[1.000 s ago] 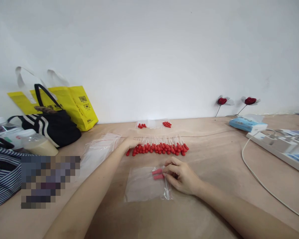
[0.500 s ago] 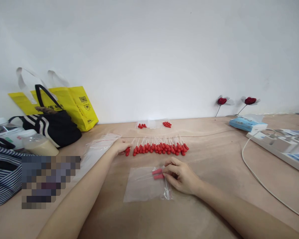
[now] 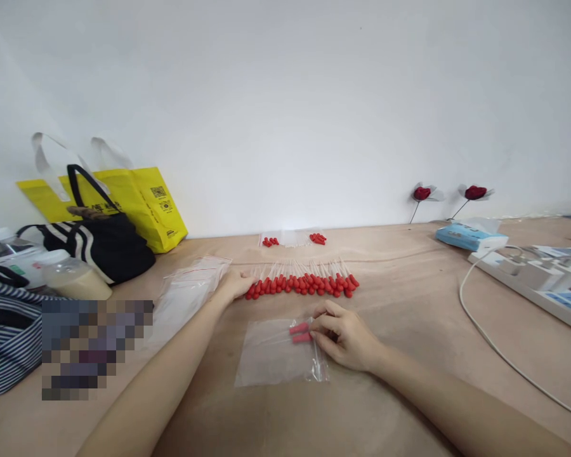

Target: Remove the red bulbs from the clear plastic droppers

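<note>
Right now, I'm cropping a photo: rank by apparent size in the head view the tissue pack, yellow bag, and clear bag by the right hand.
1. Yellow bag, though partly covered
2. Clear bag by the right hand
3. Tissue pack

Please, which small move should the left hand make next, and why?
Perhaps the left hand should pinch one red-tipped stick: it is at the left end of the row, and the right hand touches the clear bag, where two red tips show.

The left forearm [image 3: 171, 371] slants toward one o'clock, the left hand [image 3: 238, 282] low at its end. The right forearm [image 3: 433, 397] points toward ten, the right hand [image 3: 345, 336] curled, thumb below the fingers.
</note>
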Action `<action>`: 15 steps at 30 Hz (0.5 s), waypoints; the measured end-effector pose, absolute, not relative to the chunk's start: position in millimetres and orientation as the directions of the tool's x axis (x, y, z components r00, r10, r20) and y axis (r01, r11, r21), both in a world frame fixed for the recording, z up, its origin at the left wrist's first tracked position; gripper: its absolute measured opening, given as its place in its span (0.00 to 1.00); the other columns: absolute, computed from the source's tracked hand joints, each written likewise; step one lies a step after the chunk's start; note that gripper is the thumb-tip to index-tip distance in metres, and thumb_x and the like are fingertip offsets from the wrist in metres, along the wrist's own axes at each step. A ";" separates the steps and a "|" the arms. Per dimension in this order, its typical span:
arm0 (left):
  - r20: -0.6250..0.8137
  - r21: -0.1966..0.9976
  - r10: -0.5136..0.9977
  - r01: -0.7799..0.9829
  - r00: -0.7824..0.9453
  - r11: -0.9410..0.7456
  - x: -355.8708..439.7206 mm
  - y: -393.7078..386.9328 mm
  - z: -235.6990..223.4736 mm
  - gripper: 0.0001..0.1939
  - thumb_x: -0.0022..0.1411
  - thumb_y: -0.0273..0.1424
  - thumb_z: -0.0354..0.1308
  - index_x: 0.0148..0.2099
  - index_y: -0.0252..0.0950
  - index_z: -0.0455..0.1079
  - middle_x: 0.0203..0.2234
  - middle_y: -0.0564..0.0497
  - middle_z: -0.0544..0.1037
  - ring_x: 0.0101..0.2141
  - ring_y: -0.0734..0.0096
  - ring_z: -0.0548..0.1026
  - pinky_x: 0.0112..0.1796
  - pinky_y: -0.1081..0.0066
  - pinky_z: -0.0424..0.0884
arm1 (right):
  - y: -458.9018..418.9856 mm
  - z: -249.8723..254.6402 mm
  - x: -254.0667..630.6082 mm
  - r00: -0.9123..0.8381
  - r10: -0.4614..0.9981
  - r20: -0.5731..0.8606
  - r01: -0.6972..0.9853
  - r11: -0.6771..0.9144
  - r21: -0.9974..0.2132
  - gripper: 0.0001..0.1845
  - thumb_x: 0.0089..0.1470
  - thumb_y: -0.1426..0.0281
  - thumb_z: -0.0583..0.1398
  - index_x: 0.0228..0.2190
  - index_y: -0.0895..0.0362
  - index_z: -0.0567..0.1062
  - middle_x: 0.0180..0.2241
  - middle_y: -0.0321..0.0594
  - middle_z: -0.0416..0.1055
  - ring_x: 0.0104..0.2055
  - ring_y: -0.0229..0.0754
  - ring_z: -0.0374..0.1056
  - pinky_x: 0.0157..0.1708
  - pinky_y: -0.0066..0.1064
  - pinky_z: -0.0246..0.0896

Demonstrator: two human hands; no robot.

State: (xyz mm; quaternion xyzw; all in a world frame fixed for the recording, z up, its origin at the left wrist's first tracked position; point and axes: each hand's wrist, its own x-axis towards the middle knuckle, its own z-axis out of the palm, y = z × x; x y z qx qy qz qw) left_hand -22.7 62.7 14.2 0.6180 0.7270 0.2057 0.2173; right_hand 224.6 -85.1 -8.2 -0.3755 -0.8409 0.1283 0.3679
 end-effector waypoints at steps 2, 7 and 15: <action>-0.064 0.572 0.988 0.806 -0.142 0.153 -21.6 61.7 14.1 0.18 0.42 0.44 0.57 0.15 0.36 0.60 0.06 0.54 0.63 0.12 0.73 0.63 0.14 0.75 0.54 | -85.6 -8.0 224.7 -0.446 0.728 0.521 0.540 0.683 -0.492 0.06 0.47 0.75 0.54 0.28 0.56 0.70 0.35 0.39 0.67 0.31 0.35 0.66 0.30 0.27 0.61; -0.053 0.614 0.987 0.775 -0.150 0.150 -21.7 58.2 13.2 0.18 0.49 0.45 0.50 0.19 0.36 0.60 0.10 0.55 0.65 0.14 0.74 0.65 0.15 0.77 0.58 | -86.9 -6.2 225.1 -0.428 0.741 0.518 0.552 0.668 -0.499 0.08 0.47 0.76 0.54 0.30 0.55 0.70 0.34 0.38 0.67 0.29 0.34 0.64 0.28 0.26 0.59; -0.012 0.624 0.987 0.770 -0.159 0.132 -24.3 50.2 19.3 0.15 0.55 0.41 0.45 0.23 0.36 0.60 0.17 0.53 0.68 0.19 0.73 0.68 0.20 0.76 0.63 | -82.8 -5.8 230.9 -0.217 0.887 0.407 0.713 0.429 -0.555 0.08 0.38 0.79 0.54 0.24 0.56 0.67 0.23 0.32 0.64 0.21 0.32 0.58 0.22 0.24 0.51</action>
